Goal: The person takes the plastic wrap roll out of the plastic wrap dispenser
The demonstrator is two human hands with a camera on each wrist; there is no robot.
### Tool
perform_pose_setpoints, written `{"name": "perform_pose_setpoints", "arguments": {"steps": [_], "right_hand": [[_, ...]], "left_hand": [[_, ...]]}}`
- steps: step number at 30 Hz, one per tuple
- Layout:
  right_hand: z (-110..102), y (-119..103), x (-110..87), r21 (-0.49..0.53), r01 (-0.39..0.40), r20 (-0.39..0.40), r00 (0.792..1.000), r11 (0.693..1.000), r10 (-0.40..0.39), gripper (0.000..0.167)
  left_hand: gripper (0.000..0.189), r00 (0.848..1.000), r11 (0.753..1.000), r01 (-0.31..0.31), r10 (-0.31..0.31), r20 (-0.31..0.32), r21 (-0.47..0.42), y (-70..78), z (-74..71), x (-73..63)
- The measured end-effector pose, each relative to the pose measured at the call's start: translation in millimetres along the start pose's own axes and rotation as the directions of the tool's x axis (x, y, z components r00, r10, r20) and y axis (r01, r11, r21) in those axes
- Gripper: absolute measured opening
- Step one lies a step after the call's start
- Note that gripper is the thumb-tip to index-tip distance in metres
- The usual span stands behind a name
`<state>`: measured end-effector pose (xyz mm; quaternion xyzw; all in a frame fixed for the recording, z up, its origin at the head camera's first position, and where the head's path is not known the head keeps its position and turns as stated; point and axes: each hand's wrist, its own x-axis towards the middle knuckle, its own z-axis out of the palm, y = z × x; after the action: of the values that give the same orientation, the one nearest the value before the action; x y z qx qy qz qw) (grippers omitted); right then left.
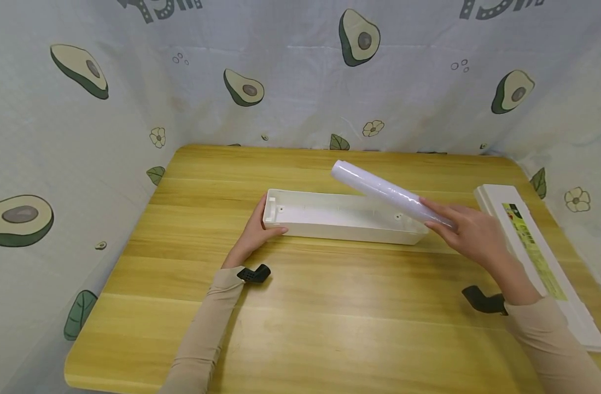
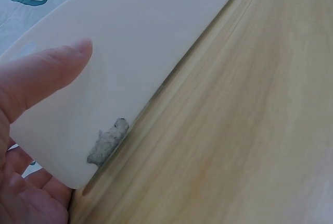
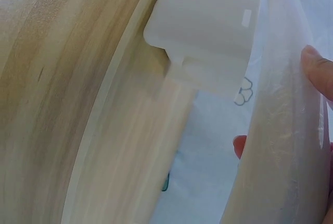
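A long, open-topped white plastic box [image 1: 349, 232] lies across the middle of the table. My left hand [image 1: 255, 232] grips its left end, the thumb on the front wall and the other fingers around the end. In the left wrist view a grey patch [image 2: 108, 141] marks the box's lower edge near that corner. My right hand [image 1: 472, 232] holds a roll of clear plastic wrap [image 1: 379, 185] by its near right end. The roll slants up to the left above the box's right half, hiding part of its back wall and right end.
A long white lid-like piece [image 1: 497, 192] with a yellow-green label [image 1: 534, 246] lies along the right side of the wooden table [image 1: 330, 328]. Cloth printed with avocados [image 1: 290, 49] hangs behind the table and at both sides.
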<state>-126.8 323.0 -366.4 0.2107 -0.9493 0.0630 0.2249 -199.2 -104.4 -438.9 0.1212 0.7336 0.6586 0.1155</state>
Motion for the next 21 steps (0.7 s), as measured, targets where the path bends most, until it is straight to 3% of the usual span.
{"name": "perform_pose_setpoints", "arguments": {"steps": [6,10,16,21], "right_hand": [[-1,2,-2.4,0.004,0.004,-0.026,1.0,1.0,-0.004,0.054],[-2,3,-5.0,-0.004,-0.012,-0.045,0.999,1.0,0.011,0.048],[-4,5,-7.1,-0.009,-0.021,-0.067,0.998,1.0,0.02,0.049],[-4,5,-10.1,-0.014,-0.049,-0.051,0.998,0.999,0.048,0.049]], "left_hand": [[0.101,1.0,0.998,-0.019,0.02,-0.015,0.06,-19.7,-1.5,7.5],[0.101,0.999,0.997,-0.025,0.026,-0.024,0.068,-23.6,-1.0,8.6],[0.1,0.999,0.998,-0.02,0.021,-0.025,0.062,-18.3,-0.4,8.0],[0.1,1.0,1.0,0.014,-0.014,-0.006,0.021,-2.4,0.5,1.0]]}}
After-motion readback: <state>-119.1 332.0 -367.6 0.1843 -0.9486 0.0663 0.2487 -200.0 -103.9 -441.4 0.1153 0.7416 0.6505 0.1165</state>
